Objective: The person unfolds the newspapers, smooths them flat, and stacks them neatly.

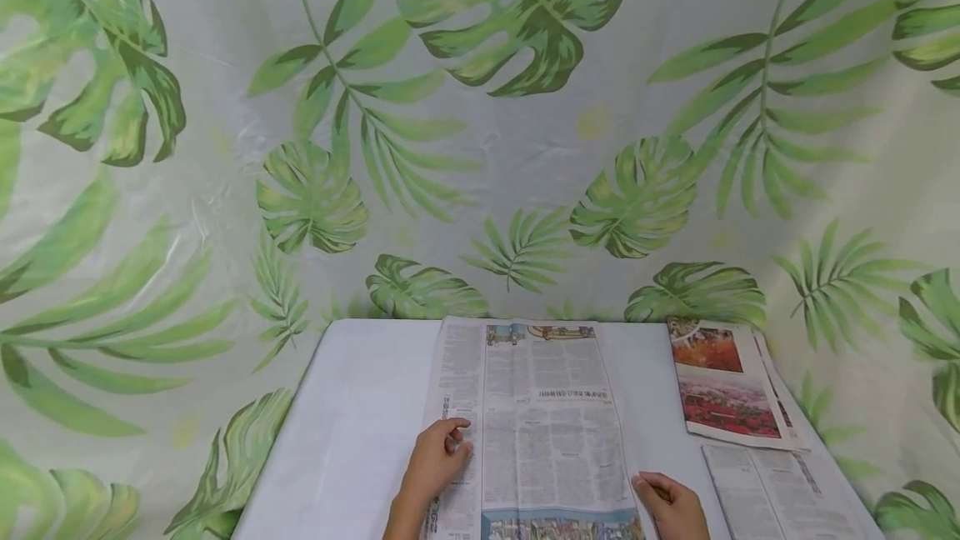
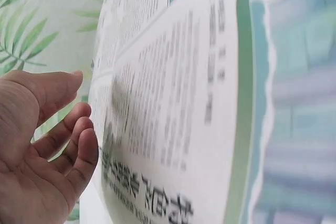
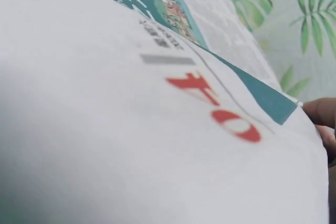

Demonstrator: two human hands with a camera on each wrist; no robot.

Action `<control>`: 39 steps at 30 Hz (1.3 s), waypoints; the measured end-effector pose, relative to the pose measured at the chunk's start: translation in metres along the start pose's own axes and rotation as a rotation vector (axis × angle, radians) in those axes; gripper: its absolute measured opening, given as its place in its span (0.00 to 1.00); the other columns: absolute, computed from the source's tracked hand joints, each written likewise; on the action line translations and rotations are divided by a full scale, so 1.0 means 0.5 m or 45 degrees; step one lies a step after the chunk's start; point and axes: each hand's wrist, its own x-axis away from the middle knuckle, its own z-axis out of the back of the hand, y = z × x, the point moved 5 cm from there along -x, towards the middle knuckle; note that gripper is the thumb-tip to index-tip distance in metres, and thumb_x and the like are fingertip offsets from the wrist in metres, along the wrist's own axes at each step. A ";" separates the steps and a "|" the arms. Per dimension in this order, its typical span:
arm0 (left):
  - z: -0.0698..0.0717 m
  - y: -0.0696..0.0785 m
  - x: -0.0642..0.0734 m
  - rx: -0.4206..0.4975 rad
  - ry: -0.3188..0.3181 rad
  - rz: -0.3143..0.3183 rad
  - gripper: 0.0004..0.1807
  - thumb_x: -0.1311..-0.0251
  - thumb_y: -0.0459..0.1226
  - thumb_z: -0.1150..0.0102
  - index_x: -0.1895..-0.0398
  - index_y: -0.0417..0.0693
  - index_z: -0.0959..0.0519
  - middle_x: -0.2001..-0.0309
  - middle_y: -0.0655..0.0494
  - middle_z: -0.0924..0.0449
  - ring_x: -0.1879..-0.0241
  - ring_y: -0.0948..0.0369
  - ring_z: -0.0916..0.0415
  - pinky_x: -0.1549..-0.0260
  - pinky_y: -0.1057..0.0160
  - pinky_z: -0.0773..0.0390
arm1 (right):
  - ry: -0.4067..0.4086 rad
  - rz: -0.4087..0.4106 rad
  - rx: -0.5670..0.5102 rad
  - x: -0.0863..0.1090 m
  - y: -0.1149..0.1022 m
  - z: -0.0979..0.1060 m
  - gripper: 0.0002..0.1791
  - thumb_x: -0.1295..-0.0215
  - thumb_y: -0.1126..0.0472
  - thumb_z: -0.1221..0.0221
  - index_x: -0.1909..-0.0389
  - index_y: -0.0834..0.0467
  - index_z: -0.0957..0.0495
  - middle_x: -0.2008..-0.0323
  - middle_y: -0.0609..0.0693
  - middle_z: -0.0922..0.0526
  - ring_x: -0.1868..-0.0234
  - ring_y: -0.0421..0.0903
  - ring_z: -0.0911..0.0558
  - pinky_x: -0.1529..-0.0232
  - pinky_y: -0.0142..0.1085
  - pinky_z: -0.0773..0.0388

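A newspaper [image 1: 555, 448] lies lengthwise on the white table, with columns of print and colored pictures at its far and near ends. My left hand [image 1: 437, 458] is over its left side, the fingers loosely bent. In the left wrist view the left hand [image 2: 52, 140] shows a gap between thumb and fingers, with nothing held, beside the sheet [image 2: 152, 103]. At the right edge, near the front, my right hand [image 1: 673, 507] pinches the newspaper between thumb and fingers. The right wrist view shows only part of that hand [image 3: 321, 116] at the paper's edge [image 3: 236, 182].
To the right lies a folded newspaper with red flower photos [image 1: 731, 402], partly over another printed newspaper [image 1: 780, 490]. The white table [image 1: 360, 407] extends left of the sheet. A leaf-patterned cloth [image 1: 517, 140] hangs behind and at both sides.
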 end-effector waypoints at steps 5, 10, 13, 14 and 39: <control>-0.027 0.028 0.001 0.037 -0.063 -0.070 0.18 0.39 0.37 0.30 0.45 0.47 0.16 0.62 0.62 0.21 0.68 0.71 0.28 0.67 0.71 0.24 | 0.015 0.030 0.004 0.001 -0.011 -0.009 0.37 0.37 0.34 0.34 0.50 0.66 0.15 0.58 0.56 0.10 0.58 0.51 0.12 0.55 0.49 0.16; -0.057 0.058 0.004 0.128 -0.117 -0.152 0.15 0.36 0.37 0.32 0.47 0.44 0.15 0.64 0.61 0.20 0.69 0.72 0.24 0.67 0.70 0.21 | 0.025 0.048 0.031 0.007 -0.023 -0.015 0.36 0.36 0.33 0.35 0.51 0.65 0.14 0.59 0.54 0.10 0.59 0.49 0.13 0.55 0.50 0.16; -0.075 0.078 0.003 0.172 -0.145 -0.191 0.14 0.35 0.36 0.33 0.48 0.44 0.15 0.64 0.61 0.19 0.69 0.72 0.23 0.67 0.70 0.20 | 0.025 0.054 0.032 0.008 -0.032 -0.019 0.33 0.34 0.36 0.36 0.50 0.64 0.14 0.59 0.52 0.10 0.60 0.46 0.14 0.55 0.49 0.16; -0.081 0.085 0.003 0.180 -0.153 -0.204 0.13 0.34 0.36 0.34 0.48 0.44 0.15 0.64 0.61 0.19 0.69 0.72 0.22 0.67 0.70 0.19 | 0.025 0.055 0.031 0.008 -0.034 -0.021 0.32 0.34 0.37 0.36 0.50 0.64 0.14 0.60 0.52 0.10 0.60 0.45 0.14 0.56 0.49 0.16; -0.248 0.213 0.023 0.467 -0.402 -0.130 0.12 0.30 0.41 0.38 0.49 0.49 0.14 0.60 0.65 0.13 0.68 0.72 0.17 0.68 0.69 0.18 | 0.028 0.114 0.007 0.013 -0.040 -0.036 0.27 0.35 0.38 0.34 0.54 0.60 0.14 0.60 0.49 0.10 0.61 0.43 0.13 0.57 0.44 0.15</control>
